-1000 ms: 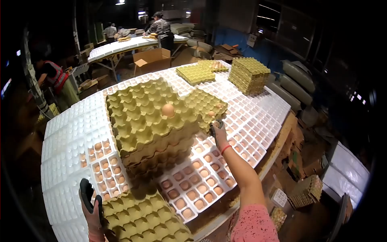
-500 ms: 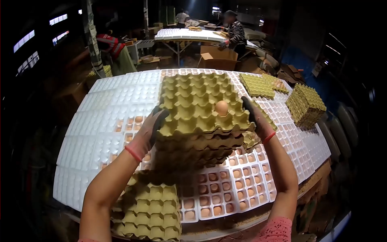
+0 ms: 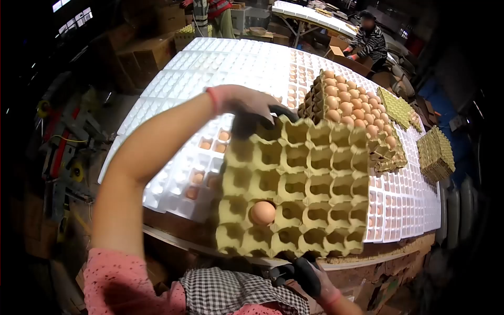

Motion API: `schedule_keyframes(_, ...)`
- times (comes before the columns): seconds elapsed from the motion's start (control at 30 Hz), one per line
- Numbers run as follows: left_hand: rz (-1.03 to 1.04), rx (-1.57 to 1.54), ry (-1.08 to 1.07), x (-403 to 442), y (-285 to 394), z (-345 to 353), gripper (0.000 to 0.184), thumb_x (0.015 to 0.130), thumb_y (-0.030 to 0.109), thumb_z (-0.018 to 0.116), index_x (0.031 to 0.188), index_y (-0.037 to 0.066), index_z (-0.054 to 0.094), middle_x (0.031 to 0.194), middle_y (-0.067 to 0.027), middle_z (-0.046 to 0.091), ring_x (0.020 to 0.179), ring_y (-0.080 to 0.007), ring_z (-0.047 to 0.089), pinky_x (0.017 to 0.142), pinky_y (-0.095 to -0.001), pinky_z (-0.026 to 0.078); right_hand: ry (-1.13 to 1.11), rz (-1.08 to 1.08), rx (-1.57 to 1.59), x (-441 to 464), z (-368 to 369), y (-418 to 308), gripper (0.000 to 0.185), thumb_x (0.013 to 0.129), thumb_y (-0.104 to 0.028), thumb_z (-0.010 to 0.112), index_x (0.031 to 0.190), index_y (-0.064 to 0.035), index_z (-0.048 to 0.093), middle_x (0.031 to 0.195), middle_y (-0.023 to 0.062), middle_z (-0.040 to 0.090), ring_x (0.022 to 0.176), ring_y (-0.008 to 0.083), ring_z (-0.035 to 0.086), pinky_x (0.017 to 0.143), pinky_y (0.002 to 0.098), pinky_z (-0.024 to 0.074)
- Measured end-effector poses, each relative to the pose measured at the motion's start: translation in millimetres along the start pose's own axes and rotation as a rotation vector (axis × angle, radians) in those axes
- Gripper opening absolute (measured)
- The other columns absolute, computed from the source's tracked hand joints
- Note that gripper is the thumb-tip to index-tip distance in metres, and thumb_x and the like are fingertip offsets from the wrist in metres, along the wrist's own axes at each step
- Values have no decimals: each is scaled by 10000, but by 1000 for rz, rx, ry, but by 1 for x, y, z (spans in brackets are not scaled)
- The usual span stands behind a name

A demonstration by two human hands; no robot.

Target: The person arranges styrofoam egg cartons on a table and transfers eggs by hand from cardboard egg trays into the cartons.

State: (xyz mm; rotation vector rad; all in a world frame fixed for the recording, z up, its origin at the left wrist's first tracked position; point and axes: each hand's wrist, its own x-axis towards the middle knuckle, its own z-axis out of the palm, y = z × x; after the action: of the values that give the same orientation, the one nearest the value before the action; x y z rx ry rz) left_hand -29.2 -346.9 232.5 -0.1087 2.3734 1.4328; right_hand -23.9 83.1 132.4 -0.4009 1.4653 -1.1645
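Both my hands hold a yellow-green pulp egg tray (image 3: 320,186) in front of me, tilted so its cups face me. One brown egg (image 3: 263,213) sits in a cup at its lower left. My left hand (image 3: 254,105), in a dark-fingered glove, is closed on the far edge. At the near edge my right hand (image 3: 310,278) grips with its fingers partly hidden under the tray. Beyond the tray stands a stack of pulp trays (image 3: 312,100), its top layer full of brown eggs (image 3: 358,105).
White plastic egg trays (image 3: 184,100) cover the table, some holding eggs. Pulp tray stacks (image 3: 437,152) stand at the right. Past the table, one person (image 3: 370,39) is by a cardboard box (image 3: 341,52) and another (image 3: 218,13) is partly visible. A metal frame (image 3: 65,142) stands left.
The tray with the single egg has come off the stack towards me and been turned. The egg-filled layer beneath now shows. My hands have shifted to its far and near edges.
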Motion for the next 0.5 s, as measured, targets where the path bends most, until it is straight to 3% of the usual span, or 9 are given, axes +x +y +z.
schedule_keyframes(0.07, -64, 89, -108, 20, -23, 6, 607, 785, 73, 570, 1380, 168, 494, 1129, -93, 580, 907, -158, 514, 794, -304, 473, -92, -32, 40, 9, 35, -3, 438, 1020, -331, 370, 1228, 15, 542, 1132, 131, 618, 857, 217, 607, 730, 297, 491)
schedule_keyframes(0.13, -55, 361, -180, 50, -65, 19, 617, 767, 96, 561, 1376, 167, 490, 1032, -109, 591, 828, -162, 520, 732, -310, 478, -143, 158, 123, 19, 46, 0, 464, 1021, -352, 379, 1237, 24, 543, 1035, 124, 661, 769, 175, 636, 662, 270, 507)
schedule_keyframes(0.17, -75, 547, -184, 60, -83, 33, 635, 759, 108, 561, 1385, 169, 473, 1005, -115, 596, 812, -170, 532, 726, -313, 476, -279, 139, -166, 28, 31, 31, 449, 1012, -346, 421, 1256, 11, 542, 1016, 106, 679, 798, 164, 652, 660, 264, 518)
schedule_keyframes(0.23, -151, 211, -56, 12, -56, 55, 683, 786, 177, 554, 1445, 189, 374, 1155, -157, 572, 960, -240, 563, 821, -362, 481, -285, 252, -713, 10, 67, -39, 348, 952, -248, 553, 1193, 0, 586, 1046, 152, 678, 884, 206, 670, 752, 287, 526)
schedule_keyframes(0.27, 61, 534, 126, 37, -110, 57, 713, 822, 259, 528, 1486, 207, 274, 1377, -182, 452, 1220, -310, 479, 996, -407, 408, -69, -167, -752, 9, 72, -35, 354, 870, -220, 658, 1170, -37, 612, 1002, 173, 681, 855, 243, 683, 704, 311, 541)
schedule_keyframes(0.3, -9, 523, 115, 24, -100, 60, 700, 846, 315, 504, 1492, 216, 252, 1523, -179, 260, 1387, -337, 293, 1121, -415, 269, 196, -633, -897, 8, 92, -55, 420, 808, -214, 712, 1173, -38, 601, 978, 162, 682, 822, 268, 684, 705, 337, 546)
schedule_keyframes(0.33, 44, 625, 199, 26, -111, 64, 691, 858, 320, 506, 1492, 211, 253, 1525, -179, 255, 1394, -345, 278, 1135, -421, 240, 229, -564, -927, 23, 96, -64, 498, 783, -213, 732, 1225, -57, 562, 1074, 165, 645, 931, 298, 652, 805, 375, 533)
schedule_keyframes(0.4, 122, 697, 388, 21, -117, 67, 676, 880, 348, 512, 1488, 196, 259, 1527, -179, 253, 1405, -355, 251, 1150, -434, 204, 301, -804, -1421, 61, 113, -89, 595, 791, -280, 711, 1289, -58, 475, 1280, 171, 506, 1161, 366, 502, 1051, 481, 359)
schedule_keyframes(0.5, 256, 378, 660, -31, -113, 72, 611, 893, 320, 568, 1441, 159, 353, 1472, -172, 357, 1347, -360, 357, 1122, -397, 285, 120, -913, -1652, 124, 93, -58, 564, 804, -326, 684, 1259, -51, 493, 1182, 165, 574, 1118, 359, 537, 1058, 494, 339)
